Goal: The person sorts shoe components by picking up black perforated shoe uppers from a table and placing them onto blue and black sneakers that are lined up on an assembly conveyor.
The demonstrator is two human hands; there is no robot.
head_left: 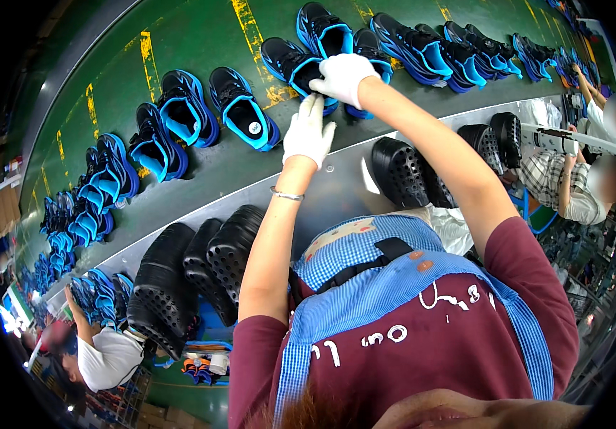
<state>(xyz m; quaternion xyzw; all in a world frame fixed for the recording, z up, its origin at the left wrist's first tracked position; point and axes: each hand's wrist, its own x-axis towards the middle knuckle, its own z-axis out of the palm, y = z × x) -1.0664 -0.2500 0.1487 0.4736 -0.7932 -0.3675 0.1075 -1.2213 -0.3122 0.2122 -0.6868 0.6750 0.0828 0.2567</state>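
A black-and-blue sneaker (283, 57) stands on the green belt in front of me, its opening facing my hands. My right hand (349, 77), in a white glove, bends over this opening with its fingers closed at the collar, covering part of the shoe. Below it my left hand (309, 134), also gloved in white, has its fingers stretched up to the sneaker's heel, thumb apart. Another sneaker (320, 30) lies just beyond my right hand, and one (374, 50) is to its right. Left of my hands sits a sneaker (240, 107) with a round white sticker inside.
Sneakers line the green belt (201, 43) on both sides. Black perforated clogs (161, 286) stand along the metal ledge (336, 189) nearer me, with more clogs (396, 171) at the right. Co-workers (111, 357) are at the lower left and far right.
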